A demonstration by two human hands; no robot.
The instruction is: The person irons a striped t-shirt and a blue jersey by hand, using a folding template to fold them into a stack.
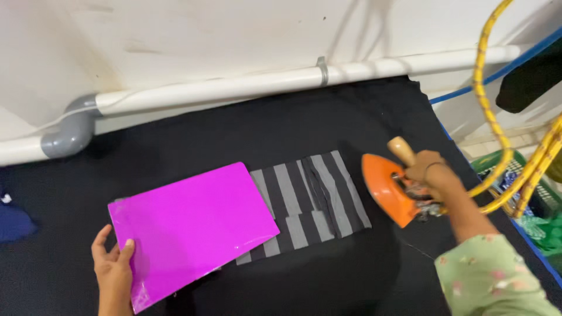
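**Inspector A:** Left hand (114, 266) noted at the lower-left edge of a glossy magenta rectangular plastic board (190, 225). Fingers spread, thumb laid over the board's corner, palm against its near edge. No pinch observed.

**Inspector B:** Confirmed. Board lying flat, tilted, covering the left part of a folded grey-and-black striped fabric piece (313, 196). Fabric resting mid-surface on the black cloth-covered table (205, 134), right portion exposed.

**Inspector A:** Right hand (430, 175) closed around the pale wooden handle of an orange-shelled pressing iron (386, 187). Grip firm, fingers wrapped. Iron tipped on its side, just right of the striped fabric, not touching it.

**Inspector B:** Agreed. Sleeve of green floral cloth (492, 275) on that arm. Yellow braided cords (497, 117) looping down past the iron at right.

**Inspector A:** White plastic pipe (263, 82) with grey elbow joint (70, 131) running along the table's far edge, against the pale wall. Green basket (538, 199) partly visible at far right; contents unclear.
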